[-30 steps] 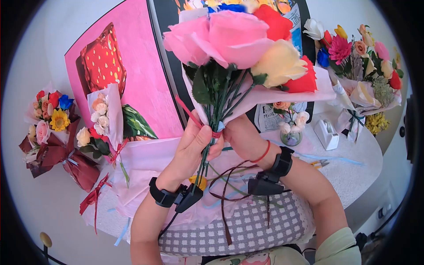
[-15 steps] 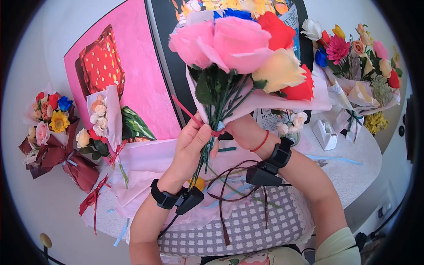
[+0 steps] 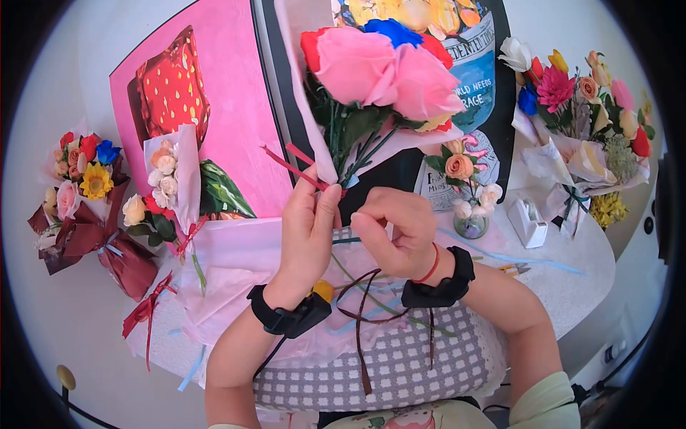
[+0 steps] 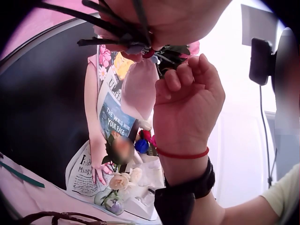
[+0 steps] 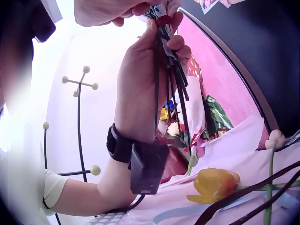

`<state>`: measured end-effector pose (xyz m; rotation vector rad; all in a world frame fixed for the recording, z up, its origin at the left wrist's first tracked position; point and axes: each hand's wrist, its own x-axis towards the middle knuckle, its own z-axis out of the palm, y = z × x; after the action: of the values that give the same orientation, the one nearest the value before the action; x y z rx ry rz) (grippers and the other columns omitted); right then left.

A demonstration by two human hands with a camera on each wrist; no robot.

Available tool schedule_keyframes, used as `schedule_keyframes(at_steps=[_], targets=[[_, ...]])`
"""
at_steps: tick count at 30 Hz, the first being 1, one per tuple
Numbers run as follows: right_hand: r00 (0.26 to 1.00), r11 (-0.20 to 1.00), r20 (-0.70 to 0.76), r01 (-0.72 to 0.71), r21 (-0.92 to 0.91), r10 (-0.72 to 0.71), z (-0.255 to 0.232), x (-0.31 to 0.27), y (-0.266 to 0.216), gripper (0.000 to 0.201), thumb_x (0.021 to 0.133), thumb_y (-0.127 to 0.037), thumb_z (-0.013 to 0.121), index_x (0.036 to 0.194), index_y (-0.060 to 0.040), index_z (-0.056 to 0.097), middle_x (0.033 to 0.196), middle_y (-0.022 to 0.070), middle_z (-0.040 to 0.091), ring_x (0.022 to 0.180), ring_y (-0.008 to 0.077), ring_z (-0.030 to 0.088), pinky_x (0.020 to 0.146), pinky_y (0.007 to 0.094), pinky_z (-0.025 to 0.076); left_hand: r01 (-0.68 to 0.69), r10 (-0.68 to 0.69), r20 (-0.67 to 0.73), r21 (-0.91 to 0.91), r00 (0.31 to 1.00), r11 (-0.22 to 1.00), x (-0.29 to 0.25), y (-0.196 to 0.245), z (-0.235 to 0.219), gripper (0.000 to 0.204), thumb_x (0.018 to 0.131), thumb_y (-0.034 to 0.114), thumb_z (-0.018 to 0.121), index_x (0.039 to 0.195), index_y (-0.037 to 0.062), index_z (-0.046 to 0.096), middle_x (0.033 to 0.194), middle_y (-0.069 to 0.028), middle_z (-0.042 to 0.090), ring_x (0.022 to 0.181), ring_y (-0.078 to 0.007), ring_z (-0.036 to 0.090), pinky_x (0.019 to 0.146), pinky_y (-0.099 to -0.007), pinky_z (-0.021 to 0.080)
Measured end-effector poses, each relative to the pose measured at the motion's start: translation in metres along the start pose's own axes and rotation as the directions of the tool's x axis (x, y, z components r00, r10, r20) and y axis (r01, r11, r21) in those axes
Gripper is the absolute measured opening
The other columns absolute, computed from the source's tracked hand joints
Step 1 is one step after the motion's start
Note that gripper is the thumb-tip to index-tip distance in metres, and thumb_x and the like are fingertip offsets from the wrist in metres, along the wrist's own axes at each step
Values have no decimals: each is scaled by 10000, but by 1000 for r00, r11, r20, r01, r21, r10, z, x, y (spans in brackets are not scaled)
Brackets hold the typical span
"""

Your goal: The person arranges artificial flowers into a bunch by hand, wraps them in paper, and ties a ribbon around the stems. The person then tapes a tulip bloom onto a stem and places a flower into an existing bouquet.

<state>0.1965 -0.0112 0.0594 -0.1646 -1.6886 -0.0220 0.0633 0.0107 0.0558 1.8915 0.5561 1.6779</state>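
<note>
My left hand (image 3: 311, 225) grips the green stems (image 3: 350, 161) of a bouquet (image 3: 379, 68) of pink, red, blue and cream roses in pale pink paper, and holds it up and tilted away. A red ribbon (image 3: 293, 168) circles the stems at my fingertips, its ends sticking out to the upper left. The right wrist view shows the left hand (image 5: 140, 84) wrapped round the dark stems (image 5: 168, 70) below the ribbon (image 5: 164, 19). My right hand (image 3: 393, 222) hovers just right of the stems with its fingers curled, and nothing shows between them; the same curled right hand (image 4: 187, 108) fills the left wrist view.
Pink wrapping paper (image 3: 229, 264), a yellow tulip (image 3: 323, 289) and a dark ribbon (image 3: 364, 314) lie on the table under my hands. Finished bouquets stand at the left (image 3: 86, 207) and right (image 3: 586, 121). A small vase (image 3: 471, 218) and a tape dispenser (image 3: 529, 214) sit behind.
The bouquet has swung up and away in my left hand. My right hand has come off the stems and dropped slightly, fingers curled.
</note>
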Motion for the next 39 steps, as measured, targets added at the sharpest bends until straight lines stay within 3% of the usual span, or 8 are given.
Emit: schedule_keyframes(at_steps=[7, 13, 16, 23, 25, 27, 32, 39], targets=[[998, 993, 27, 56, -103, -54, 6, -1, 9, 52, 742, -31, 614, 723, -12, 569, 583, 45, 487, 443, 136, 459, 409, 246, 347, -53, 52, -35, -30, 998, 998, 2, -4, 1, 327, 914, 153, 435, 1207, 7, 423, 743, 10, 478, 578, -42, 421, 499, -178, 351], [912, 912, -20, -410, -18, 410, 6, -17, 29, 76, 807, -79, 568, 824, -5, 578, 648, 26, 535, 544, 60, 492, 457, 223, 384, 116, -127, -11, -342, 992, 933, 5, 2, -5, 216, 919, 207, 439, 1042, 32, 463, 751, 3, 498, 542, -56, 435, 479, -184, 333], [773, 689, 116, -613, 385, 623, 5, -10, 42, 195, 886, -121, 455, 1038, -26, 532, 870, 13, 576, 723, 74, 537, 598, 207, 454, 218, -181, 124, -458, 976, 862, 6, 6, -9, 238, 921, 248, 429, 1020, 35, 471, 750, -8, 511, 517, -70, 436, 477, -190, 335], [701, 52, 552, -638, 768, 452, 14, 1, 74, 304, 889, -220, 460, 1119, -23, 491, 1022, 80, 576, 883, 168, 578, 735, 300, 488, 392, -254, 332, -467, 908, 792, -2, 18, 4, 445, 924, 389, 353, 1025, -21, 492, 500, -24, 415, 412, -86, 363, 450, -223, 290], [788, 339, 479, -605, 721, 388, 18, 4, 66, 385, 873, -284, 485, 1156, -23, 464, 1059, 109, 560, 939, 184, 567, 796, 318, 477, 429, -278, 356, -475, 892, 769, -5, 21, 7, 463, 912, 416, 366, 1011, -18, 494, 494, -18, 412, 411, -85, 353, 441, -222, 279], [760, 38, 603, -629, 777, 242, 18, 6, 65, 750, 716, -229, 689, 1318, -43, 282, 1208, 89, 454, 1086, 176, 449, 932, 328, 375, 432, -240, 413, -471, 878, 769, -5, 21, 4, 476, 901, 431, 384, 1011, -19, 490, 496, -24, 416, 408, -84, 347, 438, -223, 271], [741, -84, 591, -599, 796, 318, 14, 8, 65, 539, 751, -232, 647, 1213, -54, 434, 1059, 79, 524, 1004, 166, 480, 878, 316, 405, 456, -216, 481, -464, 850, 759, -8, 31, 4, 480, 898, 432, 388, 1027, -22, 471, 502, -27, 424, 411, -83, 348, 435, -219, 264], [778, 288, 292, -510, 811, 557, 17, 7, 50, 68, 799, -103, 570, 861, -76, 577, 761, -6, 590, 632, 49, 530, 572, 187, 410, 441, -107, 518, -581, 848, 684, -6, 26, -4, 365, 904, 321, 443, 1117, 26, 418, 857, -46, 539, 458, -105, 410, 450, -208, 299]])
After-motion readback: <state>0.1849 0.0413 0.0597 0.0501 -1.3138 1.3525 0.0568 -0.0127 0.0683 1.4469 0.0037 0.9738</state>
